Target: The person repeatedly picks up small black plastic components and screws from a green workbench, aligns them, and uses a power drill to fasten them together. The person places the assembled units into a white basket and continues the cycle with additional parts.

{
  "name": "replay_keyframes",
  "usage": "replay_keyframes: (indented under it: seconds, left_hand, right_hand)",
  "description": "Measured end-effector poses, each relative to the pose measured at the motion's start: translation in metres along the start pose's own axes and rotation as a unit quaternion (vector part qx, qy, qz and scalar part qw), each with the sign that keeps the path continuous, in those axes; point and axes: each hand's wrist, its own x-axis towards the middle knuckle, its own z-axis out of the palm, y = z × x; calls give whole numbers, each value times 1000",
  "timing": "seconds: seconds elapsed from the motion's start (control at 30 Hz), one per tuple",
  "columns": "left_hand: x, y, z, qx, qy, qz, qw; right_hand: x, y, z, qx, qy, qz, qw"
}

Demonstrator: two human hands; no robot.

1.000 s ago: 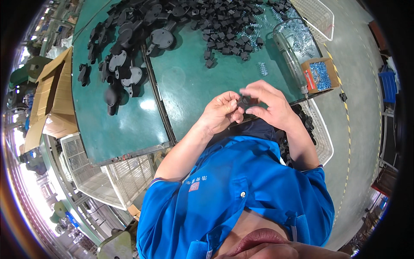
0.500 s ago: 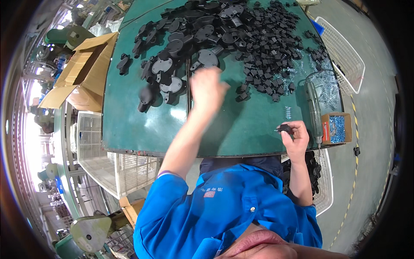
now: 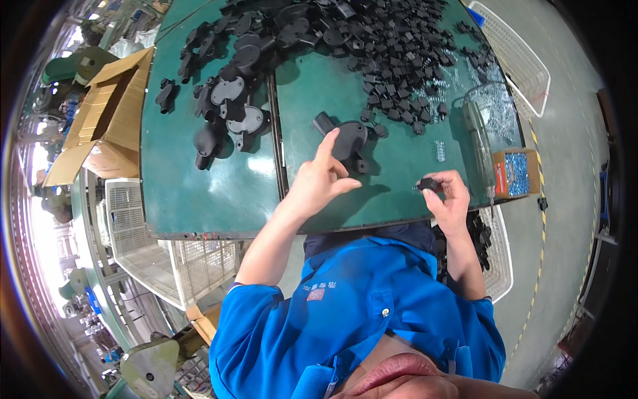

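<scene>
Pinching a block [image 3: 428,184] right of centre, the right hand [image 3: 453,199] perhaps leaves one end free; the left hand [image 3: 316,187], spread wide, overlaps a housing [image 3: 349,141] above centre, likely apart from the top pile [image 3: 292,30] for easier reach.

A green-topped worktable [image 3: 199,209] split by a dark seam [image 3: 274,143] fills the middle of the room, its glossy surface catching pale reflections of light. On the right, a smooth grey floor [image 3: 568,126] carries a yellow-and-black striped line [image 3: 543,247] running from far to near, with a white plastic basket [image 3: 526,70] beside the table's far right edge. On the left, an open cardboard box [image 3: 114,159] stands by the table, before a green metal frame [image 3: 95,266], cluttered machinery and a strong white glare [image 3: 40,233].
</scene>
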Motion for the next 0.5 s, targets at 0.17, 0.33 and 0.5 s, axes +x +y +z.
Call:
replay_keyframes:
  seconds: [0.17,0.33,0.5]
  left_hand:
    - [11,0,-20,284,-18,292,913]
    - [34,18,33,316,-66,322,890]
    - [48,15,61,305,61,181,933]
  right_hand:
    - [0,0,11,-10,16,16,1000]
    - [-1,-7,20,-10,60,-9,998]
    - [-7,-11,7,-27,64,-21,997]
